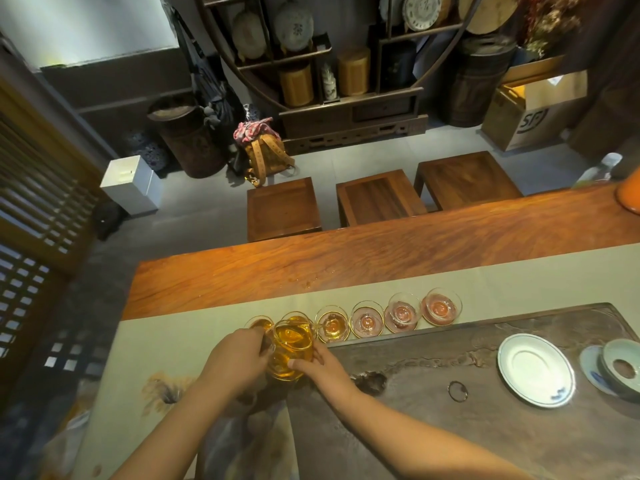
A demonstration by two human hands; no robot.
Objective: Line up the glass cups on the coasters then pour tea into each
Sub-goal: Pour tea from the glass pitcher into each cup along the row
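A glass pitcher [290, 344] full of amber tea is held over the near edge of a row of glass cups. My left hand [235, 358] grips its handle side and my right hand [320, 367] steadies its body from the right. The pitcher tilts right, its spout over the third cup [332, 323], which holds amber tea. The leftmost cup [258, 323] also holds tea; the second is mostly hidden behind the pitcher. Three cups to the right [366, 320] [401, 312] [441, 306] sit on pinkish coasters and look without tea.
The row stands on a pale table runner [180, 341] across a long wooden table [311, 268]. A dark stone tea tray [450, 375] holds a white saucer [536, 368], a celadon lidded bowl [620, 372] and a small ring [458, 390]. Three wooden stools [377, 199] stand beyond.
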